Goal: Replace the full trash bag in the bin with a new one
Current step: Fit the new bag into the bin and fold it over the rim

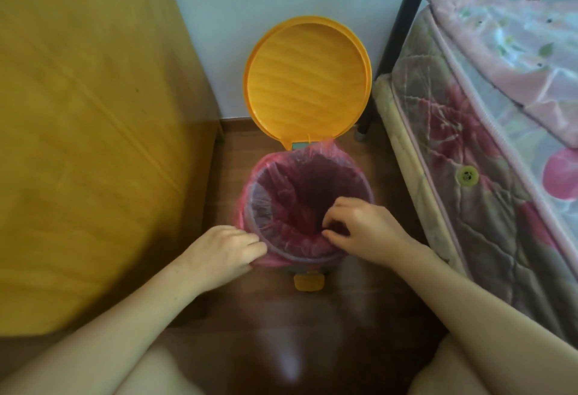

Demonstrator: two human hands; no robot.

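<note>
Head view, looking down between your knees at a small pedal bin on a wooden floor. Left to right:

Yellow cabinet side [87,131] fills the left edge; the bin stands near it, so elbow room on that side is tight.

Your left hand [225,249] sits at the near-left of the bin rim [308,259], grip clenched on the pink trash bag [281,181] where the film hangs outside the rim. The bag lines the bin with its edge folded over most of the rim.

Yellow lid [308,78] stands open against the wall behind. Yellow pedal [308,282] shows at the bin's near foot.

Your right hand [366,228] is at the near-right of the rim, fingertips [327,233] pinching bag film just inside it. How full the bag is cannot be told; the inside is dark.

Mattress [488,150] and black bed frame [403,28] crowd the right side.

Risks, as I judge them:
- Thin film. Pull hard from two pinch points and it may tear at the rim.
- Far edge looks bunched near the hinge; it could snag there.
- A light bin may lift or tip with the bag if you pull unevenly.
- Lid only leans back; a jolt could drop it onto your hands.
- Loose fold at the near side may slip back into the bin.
</note>
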